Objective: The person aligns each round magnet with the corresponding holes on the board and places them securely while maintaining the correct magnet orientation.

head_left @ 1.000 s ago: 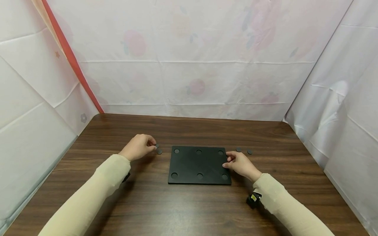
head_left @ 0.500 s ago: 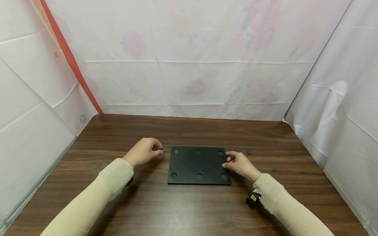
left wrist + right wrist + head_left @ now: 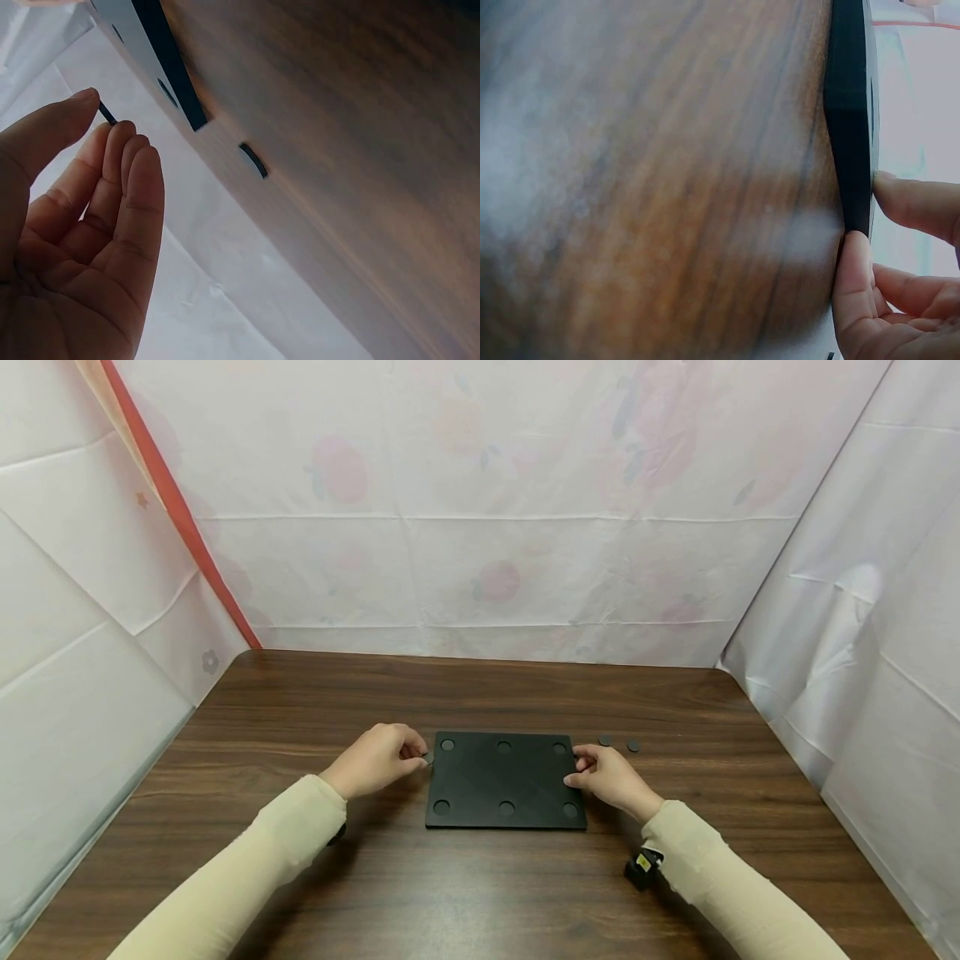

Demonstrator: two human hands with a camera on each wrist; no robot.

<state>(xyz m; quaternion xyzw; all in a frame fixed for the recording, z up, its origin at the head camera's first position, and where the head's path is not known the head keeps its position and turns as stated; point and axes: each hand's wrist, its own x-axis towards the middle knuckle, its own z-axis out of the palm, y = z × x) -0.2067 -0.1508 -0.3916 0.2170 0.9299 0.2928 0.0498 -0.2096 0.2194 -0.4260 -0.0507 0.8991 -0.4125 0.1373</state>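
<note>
Lying near board (image 3: 504,779), left wrist view only: disc (image 3: 253,160)

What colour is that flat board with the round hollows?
The board is black, best seen in the head view.

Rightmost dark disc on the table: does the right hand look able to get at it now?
Probably yes, after letting go: the right hand pinches the edge of the black recessed board, but the rightmost disc lies close beyond it, with nothing visible blocking.

Fabric-walled booth (image 3: 67,560), wood-grain table (image 3: 480,893) at six o'clock, fruit-print curtain (image 3: 420,485) at twelve, white sheet (image 3: 892,585) at three, red strip (image 3: 176,506) at ten
</note>
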